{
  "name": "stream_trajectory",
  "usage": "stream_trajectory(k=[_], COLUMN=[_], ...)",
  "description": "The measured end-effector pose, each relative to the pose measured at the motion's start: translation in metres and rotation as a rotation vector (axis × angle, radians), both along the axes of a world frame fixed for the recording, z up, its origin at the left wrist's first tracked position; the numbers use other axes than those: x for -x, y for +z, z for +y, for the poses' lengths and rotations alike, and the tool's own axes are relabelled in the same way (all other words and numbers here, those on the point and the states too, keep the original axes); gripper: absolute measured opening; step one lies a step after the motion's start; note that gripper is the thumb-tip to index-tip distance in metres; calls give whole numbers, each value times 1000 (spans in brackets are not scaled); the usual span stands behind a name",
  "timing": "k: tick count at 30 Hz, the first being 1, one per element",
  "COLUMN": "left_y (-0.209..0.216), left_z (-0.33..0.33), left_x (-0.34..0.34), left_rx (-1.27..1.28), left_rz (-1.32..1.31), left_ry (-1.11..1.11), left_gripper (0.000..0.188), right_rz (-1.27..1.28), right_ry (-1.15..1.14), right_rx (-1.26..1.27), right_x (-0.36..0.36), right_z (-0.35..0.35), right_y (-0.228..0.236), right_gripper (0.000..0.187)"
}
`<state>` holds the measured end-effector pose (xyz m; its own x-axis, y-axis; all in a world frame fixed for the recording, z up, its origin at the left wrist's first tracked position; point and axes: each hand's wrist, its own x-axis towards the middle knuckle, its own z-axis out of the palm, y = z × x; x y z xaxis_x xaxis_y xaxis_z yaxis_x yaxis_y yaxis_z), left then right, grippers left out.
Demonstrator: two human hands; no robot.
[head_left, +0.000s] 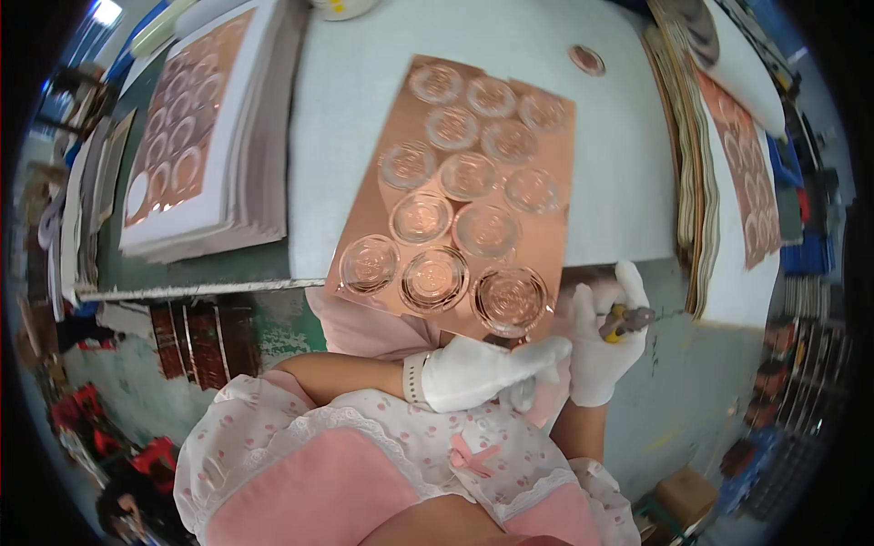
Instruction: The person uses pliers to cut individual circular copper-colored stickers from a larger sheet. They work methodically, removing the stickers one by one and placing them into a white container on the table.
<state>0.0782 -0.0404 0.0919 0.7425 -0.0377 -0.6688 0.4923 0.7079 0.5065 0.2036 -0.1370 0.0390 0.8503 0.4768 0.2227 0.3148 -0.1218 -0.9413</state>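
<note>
A shiny copper-coloured sheet (364, 223), embossed with several round medallions, hangs tilted over the near edge of the table. My left hand (478, 373), in a white glove, is closed at the sheet's lower edge; part of its grip is hidden. Just right of the sheet's lower corner, my right hand (601, 355), also white-gloved, is closed around a small plier-like tool (626, 322) with yellow handles and a dull grey head. A single round copper-coloured piece (587, 60) lies on the far right of the white table surface (610, 182).
At the left stands a thick stack of paper sheets (259, 155) with an embossed copper sheet (182, 118) on top. Another stack (685, 173) and copper sheet (742, 173) lie at the right. A white container (344, 7) stands at the far edge. Metal racks (196, 341) are below left.
</note>
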Motion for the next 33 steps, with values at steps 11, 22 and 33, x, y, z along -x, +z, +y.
stream_trajectory(k=[11, 22, 33], left_y=[60, 26, 84], left_z=[37, 158, 205], left_x=[47, 58, 89], left_rx=[-571, -342, -1467], left_rz=[-544, -649, 16], left_ry=[287, 1550, 1210], left_gripper=[19, 72, 63], right_rz=[-778, -287, 107], right_ry=[580, 533, 674], right_rx=[-75, -277, -314], right_x=[-30, -3, -30], right_z=[99, 186, 242], right_y=[82, 180, 224], right_gripper=[25, 5, 17])
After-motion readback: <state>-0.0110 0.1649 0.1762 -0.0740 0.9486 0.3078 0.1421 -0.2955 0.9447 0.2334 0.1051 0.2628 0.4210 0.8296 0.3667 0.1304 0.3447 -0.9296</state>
